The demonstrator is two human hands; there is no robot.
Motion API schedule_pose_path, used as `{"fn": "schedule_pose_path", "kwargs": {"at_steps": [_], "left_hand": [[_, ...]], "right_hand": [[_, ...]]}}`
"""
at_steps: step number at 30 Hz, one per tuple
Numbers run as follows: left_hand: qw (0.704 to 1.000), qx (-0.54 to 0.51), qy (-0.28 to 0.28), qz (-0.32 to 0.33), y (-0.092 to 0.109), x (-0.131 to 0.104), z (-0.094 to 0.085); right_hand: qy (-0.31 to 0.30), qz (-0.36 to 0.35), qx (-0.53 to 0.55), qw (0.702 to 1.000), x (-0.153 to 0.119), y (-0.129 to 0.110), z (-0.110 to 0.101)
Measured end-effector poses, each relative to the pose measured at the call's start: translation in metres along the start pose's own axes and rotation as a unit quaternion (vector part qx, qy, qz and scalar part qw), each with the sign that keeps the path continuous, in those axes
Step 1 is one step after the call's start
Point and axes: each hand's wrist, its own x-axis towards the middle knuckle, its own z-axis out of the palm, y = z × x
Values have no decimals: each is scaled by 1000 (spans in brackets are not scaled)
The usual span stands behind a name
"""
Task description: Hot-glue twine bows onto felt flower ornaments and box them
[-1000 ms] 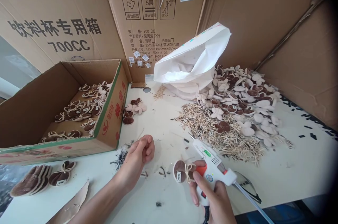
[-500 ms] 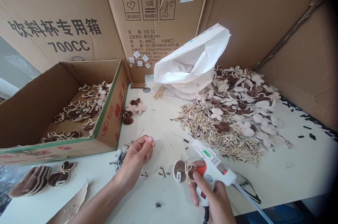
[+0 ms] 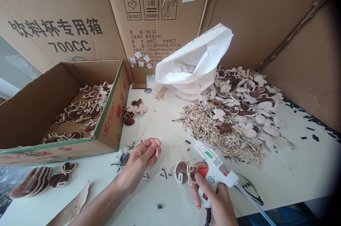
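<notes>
My right hand [image 3: 213,194] is wrapped round the handle of a white hot glue gun [image 3: 210,158], its nozzle pointing up and left. Between the same hand's fingers sits a small brown plush piece [image 3: 181,172] with a cream cord bow and a white label. My left hand [image 3: 145,153] is closed in a pinch above the table, left of the nozzle; what its fingertips hold, if anything, is hidden. Beside its wrist lies a tangle of dark threads [image 3: 122,162]. A heap of short cream cords [image 3: 226,137] spreads behind the glue gun.
An open cardboard box [image 3: 109,123] with finished bow pieces stands left. A pile of brown and cream plush pieces [image 3: 245,94] lies right of a white bag [image 3: 191,73]. Stacked brown pads [image 3: 30,182] sit front left; glasses [image 3: 252,190] lie beside the gun. Cardboard walls the back.
My left hand has shifted slightly to the right, toward the glue gun, still pinched. My right hand, the gun and the bow piece have stayed in place.
</notes>
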Motion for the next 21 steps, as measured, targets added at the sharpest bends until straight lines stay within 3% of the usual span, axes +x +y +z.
{"fn": "schedule_pose_path", "kwargs": {"at_steps": [9,14,21], "left_hand": [[997,-73,-23,-4,-6,2,-1],[998,-55,3,24,-9,6,-3],[999,-8,34,27,-4,4,-3]], "right_hand": [[3,2,8,1000,-1,-2,2],[-16,3,7,1000,-2,-4,3],[8,7,5,1000,-3,-5,3]]}}
